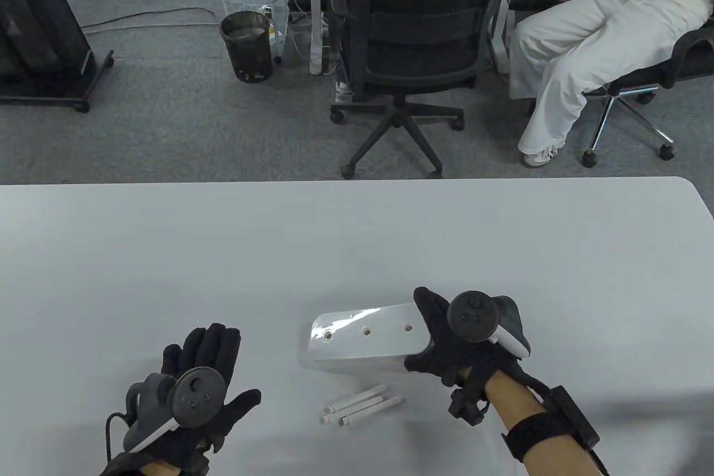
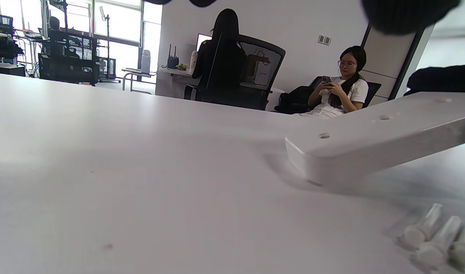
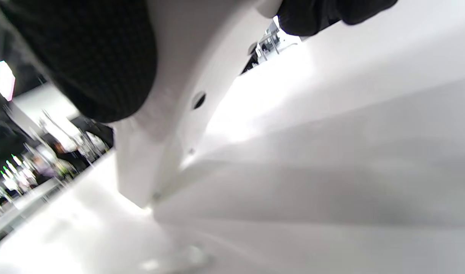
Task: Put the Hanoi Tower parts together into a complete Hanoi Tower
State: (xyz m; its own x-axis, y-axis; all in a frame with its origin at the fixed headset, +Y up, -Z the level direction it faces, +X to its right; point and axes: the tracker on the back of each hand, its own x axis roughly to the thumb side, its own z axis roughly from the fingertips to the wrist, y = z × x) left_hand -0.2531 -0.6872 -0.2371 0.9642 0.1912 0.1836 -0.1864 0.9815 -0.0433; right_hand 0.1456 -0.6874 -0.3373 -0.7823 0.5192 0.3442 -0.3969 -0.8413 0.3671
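Near the table's front edge, the right hand (image 1: 457,342) gripped one end of the long white plastic base board with three peg holes (image 1: 362,339), fingers clamped over its right end, thumb on top. That end was raised while the far end rested on the plain white table (image 1: 357,241), likely to turn the holes up for the pegs. Just beside the board, on its near side, three slim white plastic pegs (image 1: 360,404) lay bundled together, within easy reach of either hand. Well apart to the left, the left hand (image 1: 195,386) hovered palm-down with fingers spread, gripping nothing, probably poised to fetch a peg. No discs showed anywhere, so the build looked barely begun.
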